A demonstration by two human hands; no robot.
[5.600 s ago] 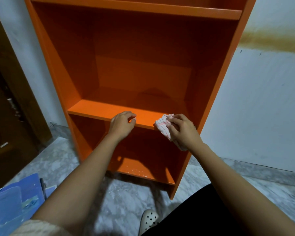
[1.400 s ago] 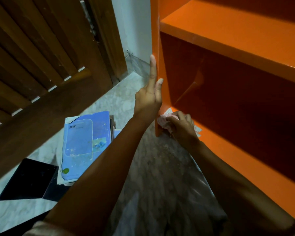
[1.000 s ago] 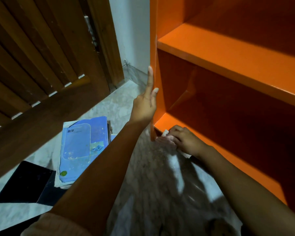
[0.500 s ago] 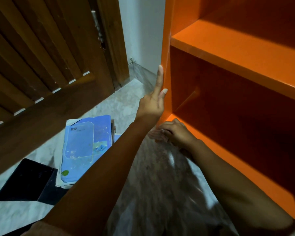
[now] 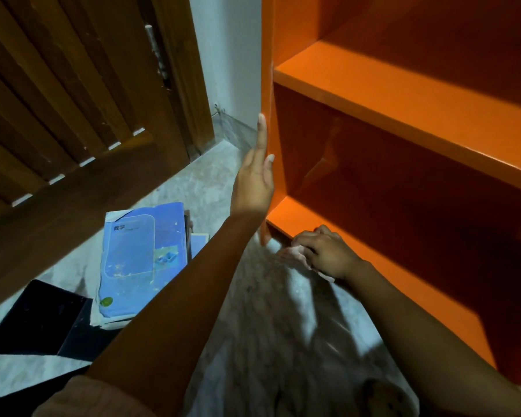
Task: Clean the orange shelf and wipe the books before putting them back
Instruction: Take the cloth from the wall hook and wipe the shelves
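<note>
While the big orange wooden shelf [image 5: 403, 94] fills the right of the frame, the stack of blue paper books [image 5: 142, 260] lies on the grey stone floor [image 5: 211, 182] at lower left. My left hand [image 5: 253, 185] rests flat, fingers straight, on the shelf's side edge. My right hand [image 5: 325, 254] curls around a small pale cloth [image 5: 294, 255] at the shelf's bottom front.

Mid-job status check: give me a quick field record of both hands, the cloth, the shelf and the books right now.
left hand: fingers straight, flat against the left side panel of the orange shelf
right hand: grips the cloth at the bottom board's front edge
books: blue stack on the floor, left of the shelf, not yet put back
other: black flat item beside the books; wooden door behind
</note>
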